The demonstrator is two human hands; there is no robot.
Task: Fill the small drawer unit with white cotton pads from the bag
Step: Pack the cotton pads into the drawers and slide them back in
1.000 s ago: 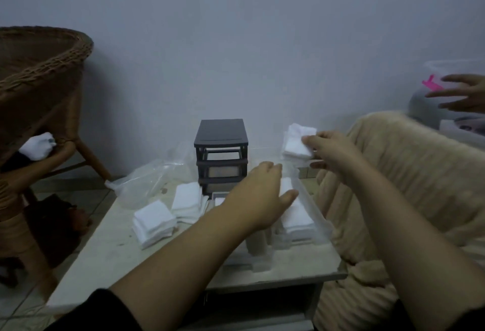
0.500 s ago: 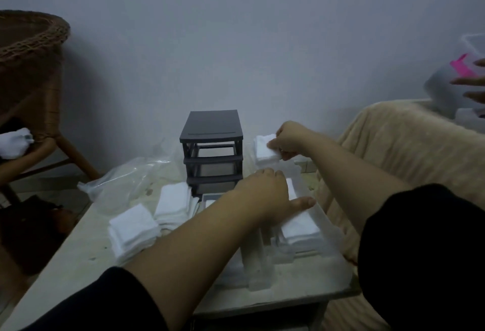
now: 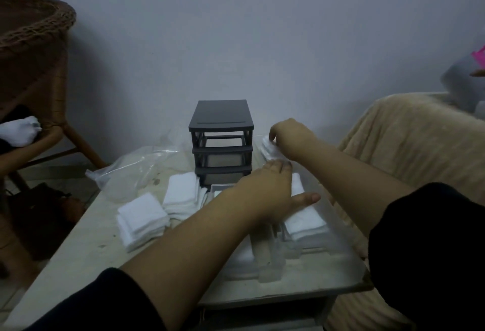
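The right hand (image 3: 291, 136) is pinching a stack of cotton pads (image 3: 270, 150) just beside the drawer unit (image 3: 221, 131) while the left hand (image 3: 265, 196) is resting flat-fingered on the clear drawer (image 3: 332, 215); being light, soft and easily shed, the stack is probably best pinched across its faces.

Black sleeves (image 3: 430, 252); forearms (image 3: 183, 246) bare to elbow

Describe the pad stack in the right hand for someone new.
Find the dark drawer unit at the back of the table. Just right of it, the right hand pinches a tilted stack of white pads. Other stacks lie flat, unheld.
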